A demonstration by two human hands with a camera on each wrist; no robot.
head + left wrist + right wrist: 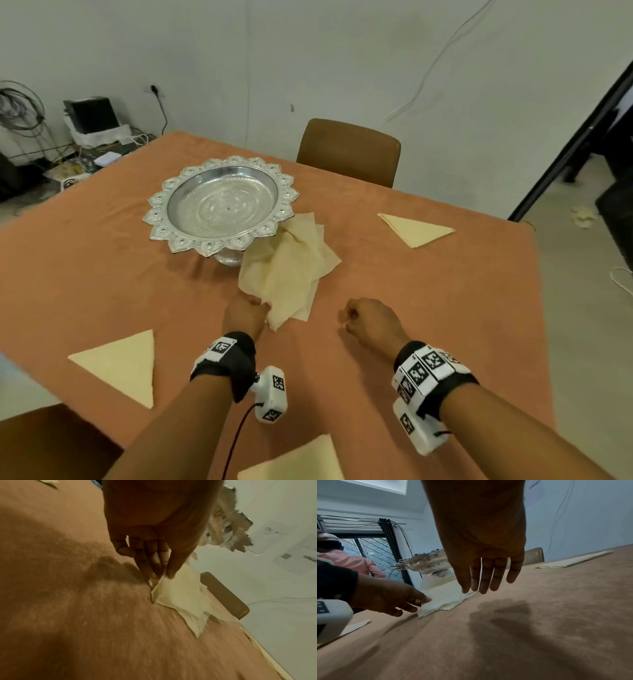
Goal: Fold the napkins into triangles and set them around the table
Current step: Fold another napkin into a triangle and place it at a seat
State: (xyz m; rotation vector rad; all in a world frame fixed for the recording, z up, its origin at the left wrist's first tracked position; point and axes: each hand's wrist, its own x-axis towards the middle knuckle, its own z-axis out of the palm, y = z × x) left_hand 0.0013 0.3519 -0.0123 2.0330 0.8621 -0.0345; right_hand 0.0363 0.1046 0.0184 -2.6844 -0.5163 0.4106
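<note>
A loose pile of unfolded cream napkins (287, 270) (181, 597) (441, 595) lies on the orange tablecloth (428, 308), just right of a silver pedestal tray (222, 202). My left hand (263, 306) (164, 574) (419, 601) pinches the near corner of the top napkin between thumb and fingers. My right hand (346, 318) (484, 586) hovers a little right of the pile, fingers relaxed and holding nothing. Three folded triangle napkins lie on the cloth: far right (416, 228) (573, 561), near left (120, 363), and at the near edge (301, 459).
A brown chair (347, 150) stands at the far side and another chair (51, 442) at the near left corner. Cables and boxes clutter the floor at far left (85, 137). A person in a pink shirt (351, 562) shows in the right wrist view.
</note>
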